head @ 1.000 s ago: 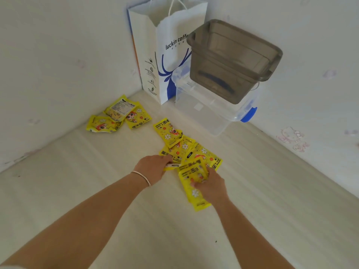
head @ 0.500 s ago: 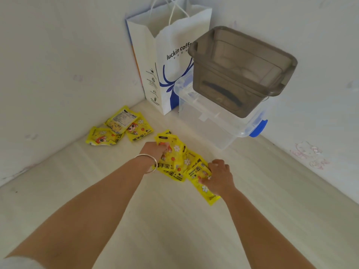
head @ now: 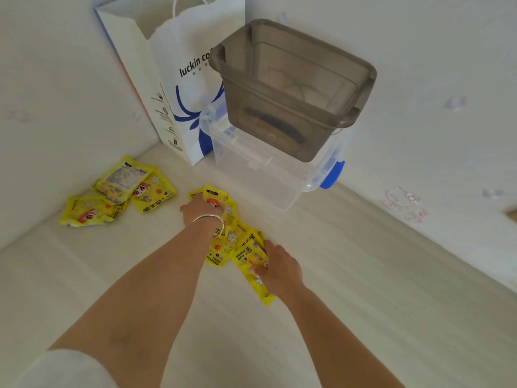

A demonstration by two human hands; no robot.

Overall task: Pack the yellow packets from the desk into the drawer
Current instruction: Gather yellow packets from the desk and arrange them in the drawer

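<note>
Left hand (head: 200, 210), bangle (head: 210, 222) at the wrist, lies palm-down with fingers pressed on the far end of the near cluster of yellow packets (head: 233, 239); right hand (head: 275, 268) at 4 o'clock pinches that cluster's near packet, apparently between thumb and fingers; a second group of yellow packets (head: 117, 191) lies at 10 o'clock on the desk (head: 349, 289); grey bin (head: 291, 88) on clear box (head: 268, 169) at 1 o'clock, paper bag (head: 179, 79) beside.

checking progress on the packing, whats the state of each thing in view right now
left hand: pressed on near packets
right hand: grip on near packets
near packets: overlapping on desk
far packets: untouched by the wall
grey bin: open, tilted atop clear box
clear box: lidded
paper bag: upright, open
</note>
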